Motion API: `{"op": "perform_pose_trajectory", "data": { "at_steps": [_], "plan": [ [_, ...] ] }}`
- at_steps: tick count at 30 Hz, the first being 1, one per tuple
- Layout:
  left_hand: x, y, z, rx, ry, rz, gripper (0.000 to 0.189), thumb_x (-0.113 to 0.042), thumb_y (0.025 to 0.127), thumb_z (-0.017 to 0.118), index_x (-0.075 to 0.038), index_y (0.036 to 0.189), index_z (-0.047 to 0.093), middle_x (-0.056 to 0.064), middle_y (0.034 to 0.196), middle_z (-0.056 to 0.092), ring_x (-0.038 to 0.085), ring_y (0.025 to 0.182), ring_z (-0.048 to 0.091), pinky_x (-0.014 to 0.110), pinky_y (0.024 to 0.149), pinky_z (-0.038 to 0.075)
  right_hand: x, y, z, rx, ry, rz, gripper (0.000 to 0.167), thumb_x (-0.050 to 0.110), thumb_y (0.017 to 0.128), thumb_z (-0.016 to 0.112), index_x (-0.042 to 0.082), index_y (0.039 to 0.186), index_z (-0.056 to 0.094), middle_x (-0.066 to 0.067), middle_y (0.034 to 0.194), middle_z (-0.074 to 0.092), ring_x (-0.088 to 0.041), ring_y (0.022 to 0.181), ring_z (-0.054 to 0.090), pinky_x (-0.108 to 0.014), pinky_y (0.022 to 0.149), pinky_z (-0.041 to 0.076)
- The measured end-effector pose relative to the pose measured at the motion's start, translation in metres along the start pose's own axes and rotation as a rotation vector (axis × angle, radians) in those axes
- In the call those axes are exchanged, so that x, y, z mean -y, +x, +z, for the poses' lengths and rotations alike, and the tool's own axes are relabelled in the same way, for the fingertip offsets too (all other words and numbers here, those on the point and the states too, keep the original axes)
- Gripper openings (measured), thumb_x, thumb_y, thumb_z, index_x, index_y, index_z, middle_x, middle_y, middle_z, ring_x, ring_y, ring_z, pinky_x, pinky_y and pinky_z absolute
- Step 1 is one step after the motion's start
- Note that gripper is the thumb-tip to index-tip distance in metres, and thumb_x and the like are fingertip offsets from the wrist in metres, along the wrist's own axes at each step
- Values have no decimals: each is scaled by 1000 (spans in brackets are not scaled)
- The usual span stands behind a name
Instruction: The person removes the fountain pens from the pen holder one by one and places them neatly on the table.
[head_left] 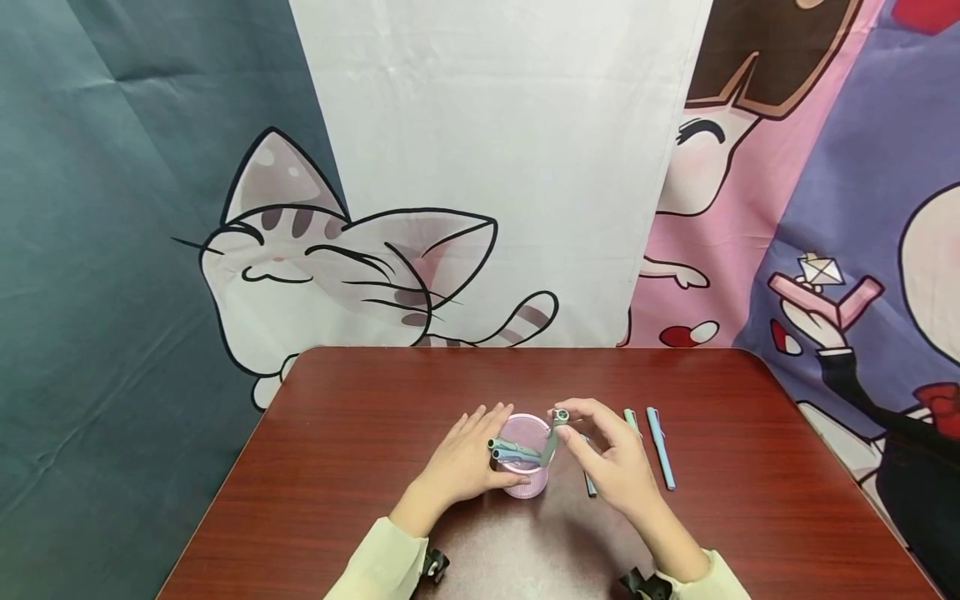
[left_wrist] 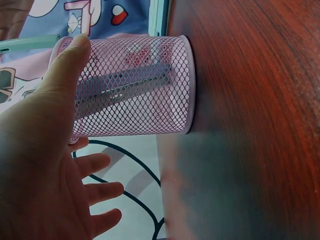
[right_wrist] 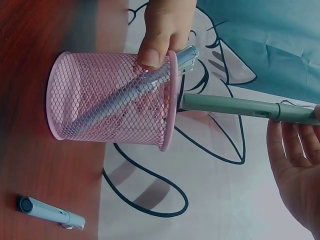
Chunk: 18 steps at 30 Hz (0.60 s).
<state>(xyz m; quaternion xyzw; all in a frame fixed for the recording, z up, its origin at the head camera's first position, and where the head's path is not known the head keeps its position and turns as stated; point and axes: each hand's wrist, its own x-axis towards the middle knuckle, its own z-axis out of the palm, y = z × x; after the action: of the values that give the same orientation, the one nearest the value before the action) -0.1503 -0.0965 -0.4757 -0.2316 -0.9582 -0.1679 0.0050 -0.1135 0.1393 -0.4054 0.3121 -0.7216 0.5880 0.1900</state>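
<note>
A pink mesh pen holder stands upright on the table. Inside it a green pen and a blue pen lean toward the left side of the rim. My left hand rests against the holder, its thumb across the near side and its fingers stretched out along the left. Between thumb and fingers my right hand pinches another green pen near its upper end. That pen is held nearly upright, its lower end just above the holder's opening in the right wrist view.
To the right on the brown table lie a light blue pen and a light green pen, the latter partly behind the right hand. Another pen lies between holder and right hand. A cartoon-printed cloth hangs behind the table.
</note>
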Motion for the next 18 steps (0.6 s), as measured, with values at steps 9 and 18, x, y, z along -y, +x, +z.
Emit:
{"op": "perform_pose_trajectory", "data": {
  "at_steps": [9, 18],
  "plan": [
    [1, 0, 2, -2, -7, 2, 109, -72, 77, 72, -22, 162, 25, 3, 163, 35, 33, 150, 32, 52, 123, 25, -3, -2, -5, -16, 48, -36, 36, -20, 87, 63, -3, 119, 65, -3, 107, 71, -10, 96, 68, -20, 81, 58],
    [1, 0, 1, 2, -13, -3, 110, -74, 77, 71, -23, 162, 24, 3, 164, 34, 32, 151, 31, 51, 124, 24, 1, -5, -10, -24, 48, 17, 34, -20, 88, 63, -7, 119, 62, -7, 102, 71, -6, 95, 67, -18, 80, 57]
  ]
}}
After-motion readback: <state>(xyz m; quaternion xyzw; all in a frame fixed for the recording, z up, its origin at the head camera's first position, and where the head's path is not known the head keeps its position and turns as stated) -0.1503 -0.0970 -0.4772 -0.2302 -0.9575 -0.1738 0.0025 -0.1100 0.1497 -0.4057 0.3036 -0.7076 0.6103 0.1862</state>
